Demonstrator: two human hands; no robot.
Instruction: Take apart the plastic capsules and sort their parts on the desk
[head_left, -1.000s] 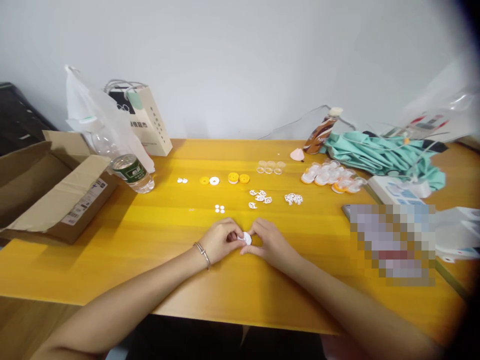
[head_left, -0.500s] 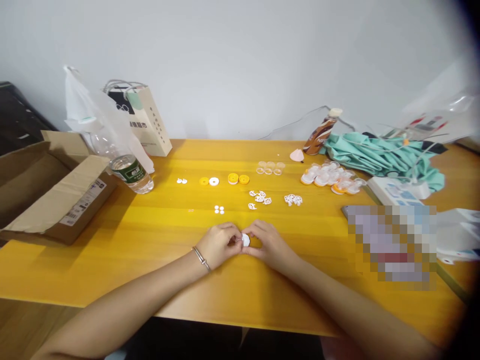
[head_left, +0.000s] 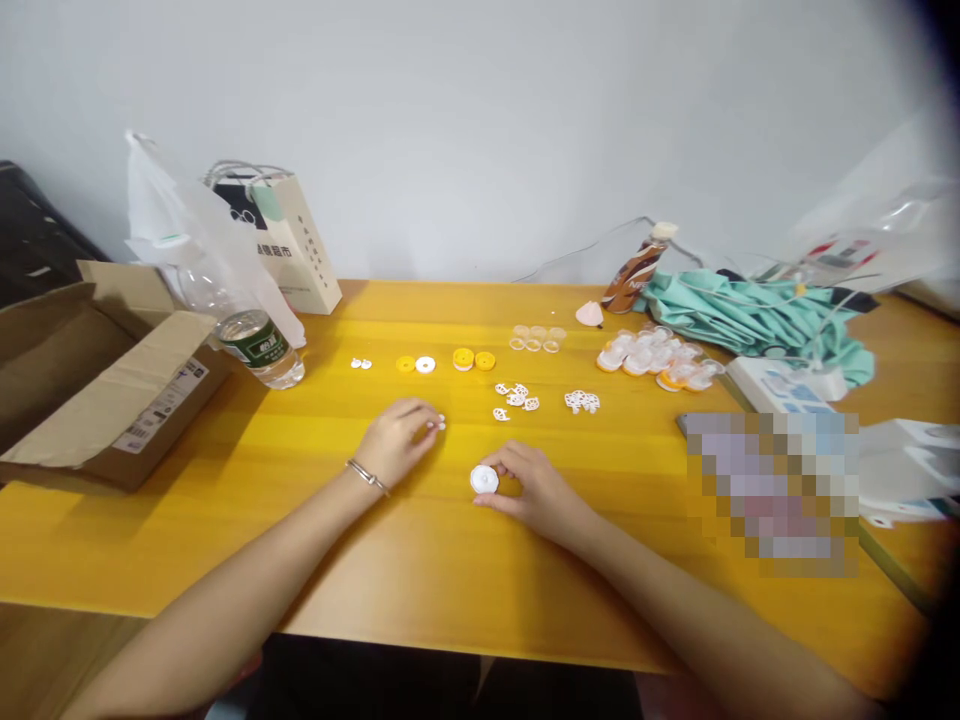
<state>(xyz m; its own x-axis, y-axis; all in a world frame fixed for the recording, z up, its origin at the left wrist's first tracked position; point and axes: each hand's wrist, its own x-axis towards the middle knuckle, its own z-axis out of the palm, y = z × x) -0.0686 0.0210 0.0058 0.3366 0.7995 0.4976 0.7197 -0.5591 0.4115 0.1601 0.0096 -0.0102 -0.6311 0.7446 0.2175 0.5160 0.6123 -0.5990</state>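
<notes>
With my right hand [head_left: 536, 490] I am pinching a white, round, toothed-looking plastic disc [head_left: 484, 479] at its right side, between the thumb and the fingers. The disc is in front of me, near the middle of the yellow-brown wooden table [head_left: 420, 570], and its flat face is turned upward to me.

My left hand [head_left: 396, 440] is well apart from it, farther to the left and forward, with a silver metal bracelet [head_left: 368, 478] around the wrist. Its fingers and thumb are brought close to each other, just at some small, white, flat dots [head_left: 441, 426]. I cannot tell whether the fingertips are already gripping one of these dots or only touching them.

Beyond my left hand there lie, from left to right, two tiny white pieces [head_left: 361, 364], a flat yellow ring [head_left: 406, 364], a white ring [head_left: 425, 365] touching or almost touching it, and two round yellow plastic cases [head_left: 463, 358] side by side. Beyond my right hand are loose white openwork pieces [head_left: 515, 399], and to the right of these is a tighter group of white cut-out pieces [head_left: 582, 401]. Farther back, small clear plastic rounds [head_left: 533, 346] are set in rows. To their right is a heap of clear-and-orange round parts [head_left: 637, 357].
</notes>
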